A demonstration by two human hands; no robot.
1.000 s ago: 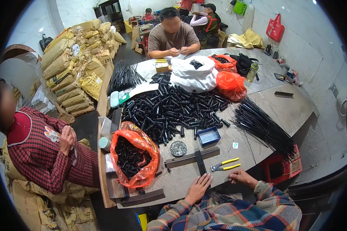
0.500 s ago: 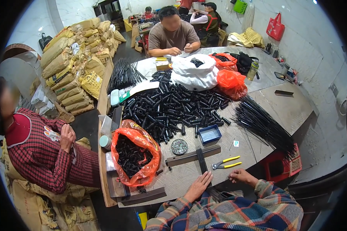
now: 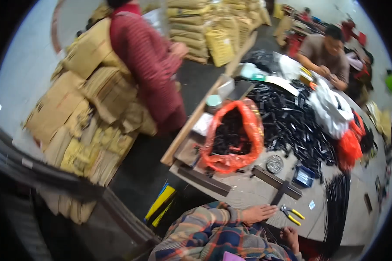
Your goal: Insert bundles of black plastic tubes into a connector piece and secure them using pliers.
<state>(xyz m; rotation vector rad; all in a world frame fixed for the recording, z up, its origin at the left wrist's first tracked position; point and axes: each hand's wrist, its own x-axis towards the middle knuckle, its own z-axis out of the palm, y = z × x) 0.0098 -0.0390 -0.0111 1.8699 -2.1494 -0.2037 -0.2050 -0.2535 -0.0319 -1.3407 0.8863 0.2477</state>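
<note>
Left hand palm down, fingers nearly straight, pointing rightward; right hand near it, fingers curled.

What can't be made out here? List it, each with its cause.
In the head view:
Dark rods: a stretch is hidden under the left hand.
Right hand: too small and blurred to tell whether it holds anything.
Pile of black parts: blur merges single pieces.
Orange bag: contents hide its bottom.
Standing person: head cut off by upper edge.
</note>
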